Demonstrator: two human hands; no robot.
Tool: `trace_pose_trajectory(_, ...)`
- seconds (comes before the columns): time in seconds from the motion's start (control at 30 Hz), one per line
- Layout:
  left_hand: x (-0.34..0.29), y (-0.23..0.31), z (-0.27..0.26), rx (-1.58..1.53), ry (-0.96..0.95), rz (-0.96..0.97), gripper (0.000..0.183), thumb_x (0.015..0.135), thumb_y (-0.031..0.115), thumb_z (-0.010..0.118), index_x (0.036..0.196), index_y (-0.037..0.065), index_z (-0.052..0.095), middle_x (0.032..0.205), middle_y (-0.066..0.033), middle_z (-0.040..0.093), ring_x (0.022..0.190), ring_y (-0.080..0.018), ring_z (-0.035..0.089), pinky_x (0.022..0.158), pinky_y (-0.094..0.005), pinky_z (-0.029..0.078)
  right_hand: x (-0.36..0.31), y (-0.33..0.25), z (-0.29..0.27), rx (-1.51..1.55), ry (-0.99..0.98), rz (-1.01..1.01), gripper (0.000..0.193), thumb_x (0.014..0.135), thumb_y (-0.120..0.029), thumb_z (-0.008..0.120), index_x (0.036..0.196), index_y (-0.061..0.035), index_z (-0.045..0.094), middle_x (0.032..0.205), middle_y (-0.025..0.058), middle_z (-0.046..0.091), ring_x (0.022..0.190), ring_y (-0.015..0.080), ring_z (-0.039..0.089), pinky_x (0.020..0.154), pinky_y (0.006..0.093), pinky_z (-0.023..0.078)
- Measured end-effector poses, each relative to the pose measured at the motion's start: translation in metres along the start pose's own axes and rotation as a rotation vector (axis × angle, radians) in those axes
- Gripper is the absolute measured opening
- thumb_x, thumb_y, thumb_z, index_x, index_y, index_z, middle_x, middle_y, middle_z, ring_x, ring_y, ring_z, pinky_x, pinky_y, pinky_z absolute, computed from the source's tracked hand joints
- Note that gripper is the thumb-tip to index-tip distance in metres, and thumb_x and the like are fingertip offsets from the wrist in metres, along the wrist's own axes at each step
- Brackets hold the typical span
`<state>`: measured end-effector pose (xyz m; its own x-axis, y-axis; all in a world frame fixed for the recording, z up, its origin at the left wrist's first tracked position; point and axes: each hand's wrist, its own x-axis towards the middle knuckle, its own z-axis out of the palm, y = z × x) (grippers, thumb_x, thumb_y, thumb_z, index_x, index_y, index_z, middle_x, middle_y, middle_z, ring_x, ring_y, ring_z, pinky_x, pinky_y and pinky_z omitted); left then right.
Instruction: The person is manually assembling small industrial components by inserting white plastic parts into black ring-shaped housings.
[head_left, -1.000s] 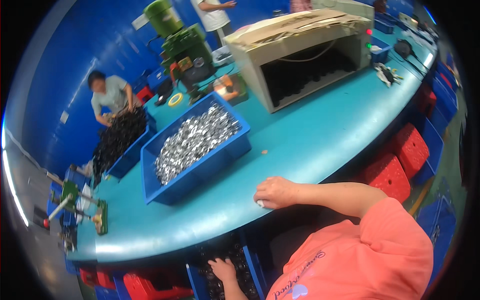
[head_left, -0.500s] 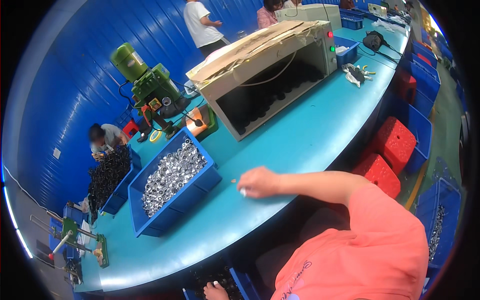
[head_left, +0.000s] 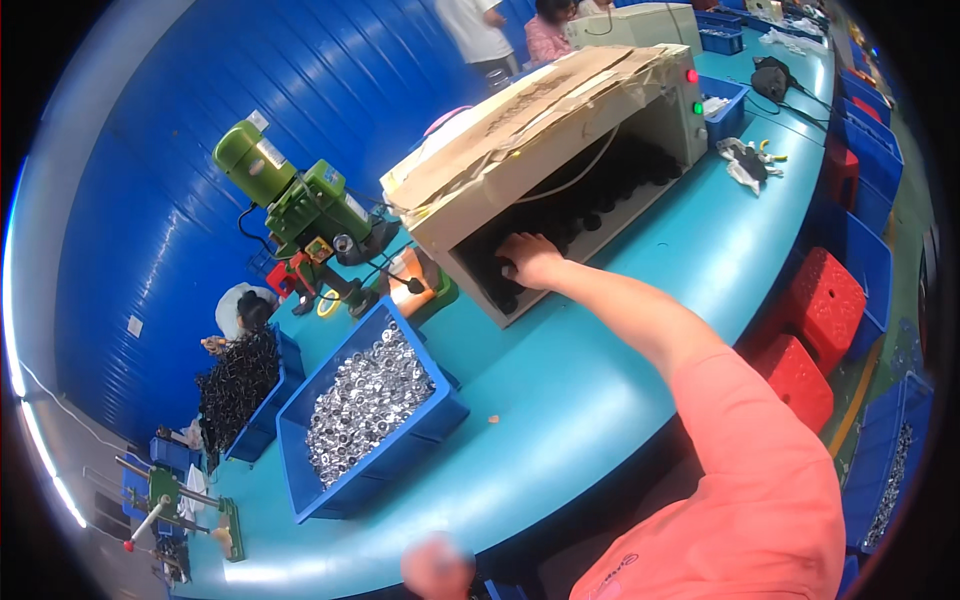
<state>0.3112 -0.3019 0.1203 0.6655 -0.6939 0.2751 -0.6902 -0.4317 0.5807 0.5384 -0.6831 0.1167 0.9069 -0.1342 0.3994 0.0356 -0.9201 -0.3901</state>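
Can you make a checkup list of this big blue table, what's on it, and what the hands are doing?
Surface: teal table, long and curved.
Job's things: beige box with open front, dark parts inside, cardboard on top.
Clutter: blue bin of shiny metal pieces; bin of black parts; green machine.
Hands: right hand reaches into the box; grip cannot be told. Left hand blurred, low at the table edge.
Cables: a wire hangs across the box opening; black cord by the green machine.
Surroundings: blue wall, red stools, other people working.
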Motion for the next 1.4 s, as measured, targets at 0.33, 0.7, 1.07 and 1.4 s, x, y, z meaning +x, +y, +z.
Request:
trace_pose_trajectory(0.33, 0.099, -0.006, 0.085, -0.194, -0.022, 0.283, 0.012, 0.094, 0.012, 0.077, 0.105, 0.009, 0.078, 0.078, -0.0091, 0.07, 0.067, -0.027, 0.068, 0.061, -0.0391, 0.055, 0.091, -0.008, 0.08, -0.101, 0.082, 0.111, 0.05, 0.1, -0.034, 0.063, 0.147, -0.0192, 0.063, 0.15, 0.0138, 0.058, 0.142, 0.0376, 0.051, 0.112, 0.0597, 0.045)
trace_pose_trajectory(0.7, 0.107, -0.021, 0.093, -0.321, -0.028, 0.305, 0.017, 0.09, 0.01, 0.077, 0.107, 0.007, 0.078, 0.084, -0.0112, 0.075, 0.072, -0.0309, 0.072, 0.064, -0.0408, 0.058, 0.197, 0.097, 0.159, -0.462, 0.417, 0.114, 0.048, 0.107, -0.025, 0.051, 0.151, -0.0041, 0.057, 0.156, 0.0242, 0.054, 0.144, 0.0371, 0.055, 0.111, 0.054, 0.05)
trace_pose_trajectory(1.07, 0.106, -0.028, 0.092, -0.311, -0.048, 0.27, 0.015, 0.095, 0.012, 0.074, 0.109, 0.006, 0.076, 0.09, -0.0113, 0.076, 0.081, -0.0316, 0.075, 0.071, -0.0432, 0.061, 0.16, 0.073, 0.14, -0.17, 0.386, 0.093, 0.031, 0.099, -0.013, 0.062, 0.126, 0.001, 0.068, 0.127, 0.0239, 0.071, 0.124, 0.0416, 0.066, 0.102, 0.0476, 0.057)
trace_pose_trajectory(1.4, 0.104, -0.028, 0.093, -0.278, -0.058, 0.24, 0.013, 0.096, 0.015, 0.075, 0.107, 0.008, 0.076, 0.096, -0.011, 0.079, 0.078, -0.0288, 0.075, 0.07, -0.0399, 0.061, 0.031, -0.003, 0.042, 0.242, 0.479, -0.046, 0.015, 0.078, -0.013, 0.086, 0.086, -0.0028, 0.078, 0.115, 0.0128, 0.067, 0.104, 0.034, 0.069, 0.087, 0.0439, 0.059)
